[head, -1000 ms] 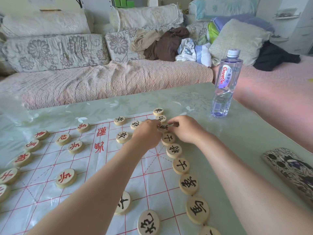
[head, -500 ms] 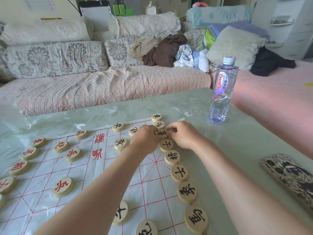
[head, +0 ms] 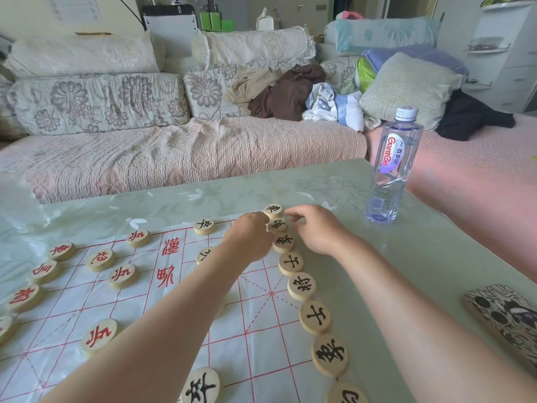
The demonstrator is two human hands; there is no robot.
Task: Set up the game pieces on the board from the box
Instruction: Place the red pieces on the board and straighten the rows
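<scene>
Both hands work the far end of the black row: left hand curled, grip unclear; right hand loosely spread, holding nothing visible. Best nudge the second piece onto its intersection without bumping the corner piece.

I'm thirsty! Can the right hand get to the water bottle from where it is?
Probably yes. The right hand is near the far end of the black pieces' row, and the water bottle stands upright farther right on the table. Only bare tabletop shows between them, so nothing seems to block it.
</scene>
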